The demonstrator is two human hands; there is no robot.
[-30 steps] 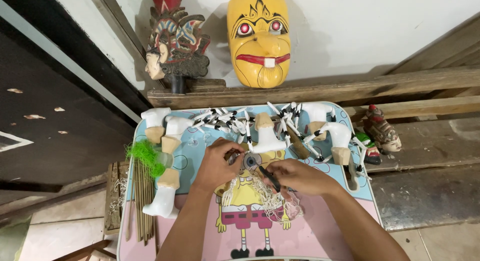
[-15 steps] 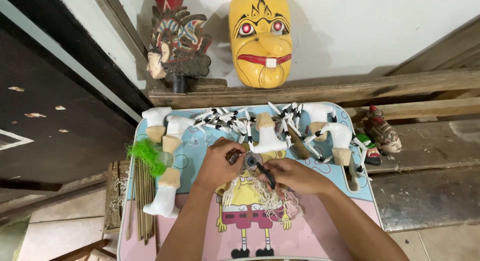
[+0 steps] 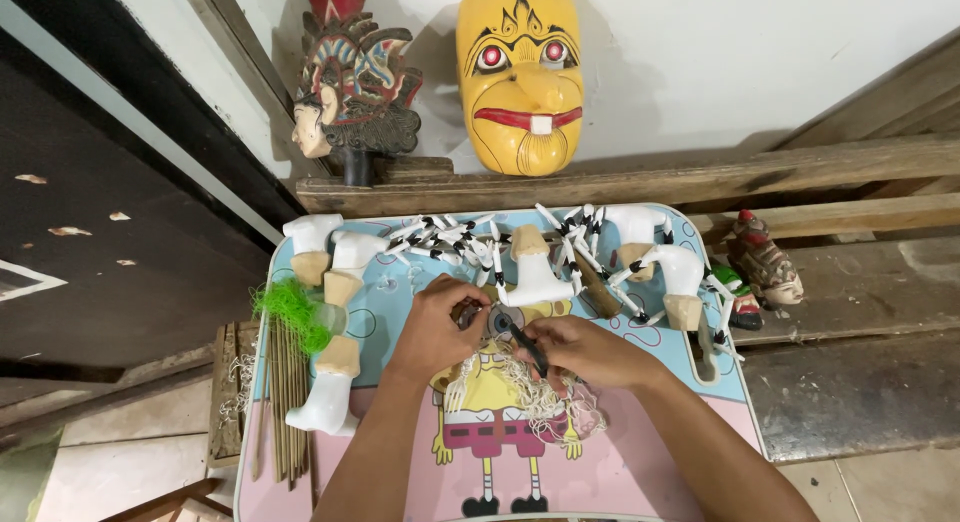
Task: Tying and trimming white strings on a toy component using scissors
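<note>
At the centre of the frame we see our left hand (image 3: 432, 327) pinching a small dark piece (image 3: 468, 312) between thumb and fingertips, fingers together on it. Our right hand (image 3: 583, 350), just right of centre, has its fingers clamped on a slim black tool (image 3: 524, 344), whose tip points up-left toward the piece. Under both hands a tangle of off-white string (image 3: 530, 402) lies on the pale blue and pink cartoon-printed table (image 3: 640, 472). White painted wooden puppet bodies (image 3: 535, 272) line the table's upper edge. A yellow carved wooden mask (image 3: 519, 77) leans on the wall at upper centre, and a tuft of green fibre (image 3: 292, 312) sits at left.
</note>
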